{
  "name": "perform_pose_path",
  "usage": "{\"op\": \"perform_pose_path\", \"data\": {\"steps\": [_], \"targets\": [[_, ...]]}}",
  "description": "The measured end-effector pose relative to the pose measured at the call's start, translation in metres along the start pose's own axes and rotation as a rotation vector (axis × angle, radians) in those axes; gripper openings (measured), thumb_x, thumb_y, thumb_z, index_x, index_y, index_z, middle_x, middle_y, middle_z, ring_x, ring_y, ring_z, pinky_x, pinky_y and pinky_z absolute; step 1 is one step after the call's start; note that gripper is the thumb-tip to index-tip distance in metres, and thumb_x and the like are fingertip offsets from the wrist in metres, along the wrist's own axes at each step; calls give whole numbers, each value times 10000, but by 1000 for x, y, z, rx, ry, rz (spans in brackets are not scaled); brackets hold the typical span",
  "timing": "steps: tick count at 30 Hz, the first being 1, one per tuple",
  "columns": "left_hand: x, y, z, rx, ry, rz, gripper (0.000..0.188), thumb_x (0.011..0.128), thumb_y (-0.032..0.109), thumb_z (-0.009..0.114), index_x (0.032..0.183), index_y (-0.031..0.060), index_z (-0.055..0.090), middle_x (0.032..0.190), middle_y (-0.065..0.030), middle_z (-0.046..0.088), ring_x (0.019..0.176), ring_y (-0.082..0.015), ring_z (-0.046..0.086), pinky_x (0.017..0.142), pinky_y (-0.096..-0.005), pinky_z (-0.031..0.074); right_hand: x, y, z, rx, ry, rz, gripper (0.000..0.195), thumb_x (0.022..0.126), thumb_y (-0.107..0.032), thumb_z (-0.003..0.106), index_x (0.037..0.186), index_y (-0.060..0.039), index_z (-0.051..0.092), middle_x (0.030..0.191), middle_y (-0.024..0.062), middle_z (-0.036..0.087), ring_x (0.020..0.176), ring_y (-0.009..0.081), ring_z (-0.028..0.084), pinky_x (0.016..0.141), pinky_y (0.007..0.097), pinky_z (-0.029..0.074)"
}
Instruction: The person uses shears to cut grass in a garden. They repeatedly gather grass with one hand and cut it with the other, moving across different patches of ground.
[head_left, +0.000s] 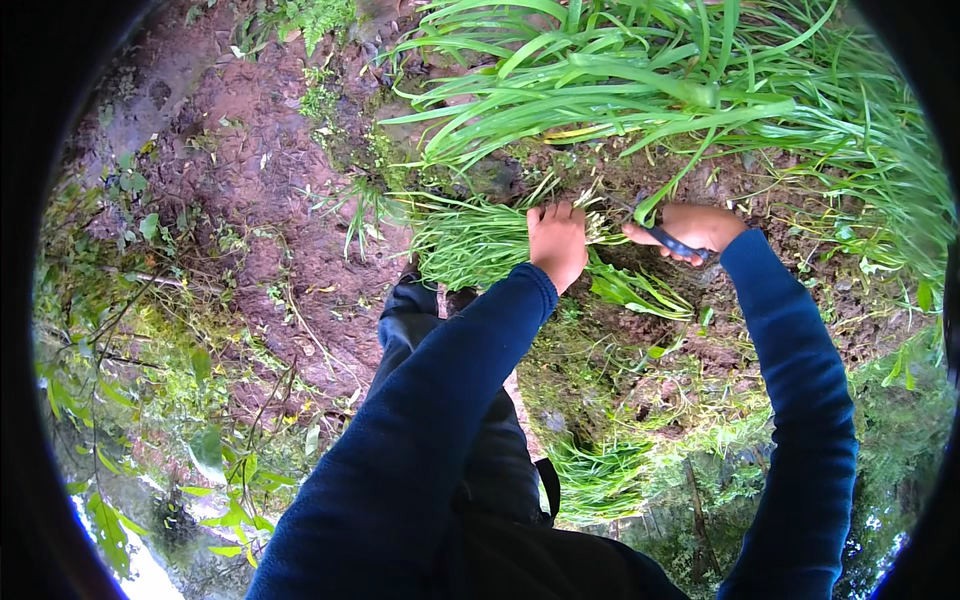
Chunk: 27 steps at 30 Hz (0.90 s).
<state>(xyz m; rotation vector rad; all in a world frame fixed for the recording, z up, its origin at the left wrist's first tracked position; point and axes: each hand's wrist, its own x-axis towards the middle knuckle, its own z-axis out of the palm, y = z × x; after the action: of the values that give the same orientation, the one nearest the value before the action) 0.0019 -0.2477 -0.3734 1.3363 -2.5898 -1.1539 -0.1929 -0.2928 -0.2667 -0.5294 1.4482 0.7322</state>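
Observation:
My left hand (559, 238) is closed around a bundle of long, narrow green leaves (476, 236), which look like chives. Their pale cut ends (595, 217) stick out to the right of my fist, and the leaf tips spread to the left. A short way right of the bundle, my right hand (686, 231) grips a hand tool with a dark, curved handle (679, 244). Its working end is too hard to make out against the soil, so I cannot tell its exact kind. A green leaf crosses in front of that hand.
Tall strap-leaved plants (660, 82) grow thickly beyond my hands. Loose broad leaves (637, 289) lie on the bare soil below my right hand. A muddy reddish path (262, 150) runs at the left, with leafy twigs (217, 450) nearer. My legs (409, 322) stand below the bundle.

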Motion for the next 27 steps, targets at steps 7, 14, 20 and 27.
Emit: {"op": "perform_pose_path", "data": {"steps": [7, 14, 20, 27], "targets": [[0, 1, 2, -49, 9, 20, 299, 603, 86, 656, 892, 104, 580, 894, -51, 538, 913, -225, 533, 816, -400, 318, 26, -2, 4, 22, -41, 92, 748, 659, -806, 532, 606, -61, 492, 570, 33, 506, 474, 142, 513, 453, 276, 483], [0, 0, 4, -60, 49, 26, 205, 643, 90, 630, 842, 89, 581, 862, -64, 558, 883, -230, 547, 822, -396, 325, 29, -7, 6, 48, 9, -27, 655, 770, -657, 575, 636, -18, 535, 577, 64, 551, 443, 152, 523, 402, 273, 458], [-29, -3, -14, -150, -35, 125, 793, 627, 25, 657, 1346, 111, 334, 846, -66, 546, 819, -242, 551, 795, -375, 346, 24, 2, 23, 102, 9, -191, 658, 771, -626, 607, 716, 30, 586, 578, 56, 553, 388, 136, 493, 363, 278, 443], [-30, -13, -12, -308, 26, -271, 1005, 596, 4, 665, 1411, -83, 84, 1278, -259, 407, 961, -363, 543, 834, -427, 381, 47, -12, 33, 174, -116, -99, 694, 722, -753, 533, 600, -70, 501, 544, 23, 501, 431, 133, 501, 407, 271, 436]]}}
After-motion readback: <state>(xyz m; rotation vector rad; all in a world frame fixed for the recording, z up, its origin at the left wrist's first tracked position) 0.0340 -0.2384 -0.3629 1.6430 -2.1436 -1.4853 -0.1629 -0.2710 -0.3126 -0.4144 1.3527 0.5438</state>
